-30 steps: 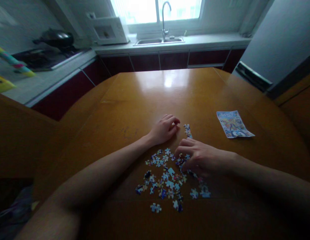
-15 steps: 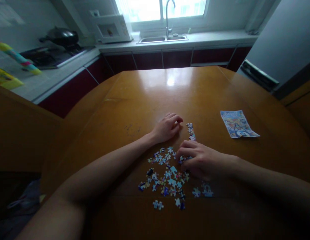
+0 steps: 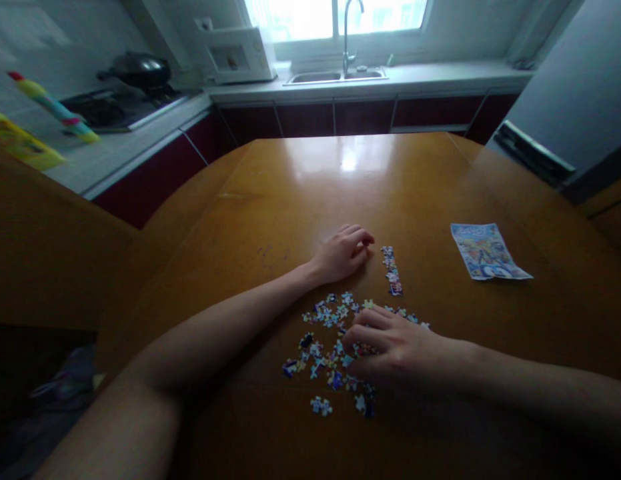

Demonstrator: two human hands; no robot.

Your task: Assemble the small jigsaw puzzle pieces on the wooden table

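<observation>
Cardboard, thin and light by the look of it, seen from the head camera: loose puzzle pieces (image 3: 323, 347) scattered under the right hand (image 3: 400, 350) and just to its left. Right hand laid palm down on them, fingers loosely spread, pinching nothing as far as visible. Probably stiff enough to keep shape, yet easy to bend at the small knobs; likely sliding readily on varnish and awkward to lift when flat. Best taken one at a time by the edges, between thumb and forefinger. Short strip of joined pieces (image 3: 391, 270) just beyond the right hand, close beside the left hand (image 3: 345, 253); probably coming apart if lifted by one end. Left hand resting curled on the wood; impossible to tell whether closed on a piece. Glossy brown wooden table (image 3: 340, 180), printed sheet (image 3: 487, 252) well to the right of both hands. Beyond, a dim kitchen: sink (image 3: 335, 77) under a bright window, microwave (image 3: 237, 57), dark pan (image 3: 140, 70).
</observation>
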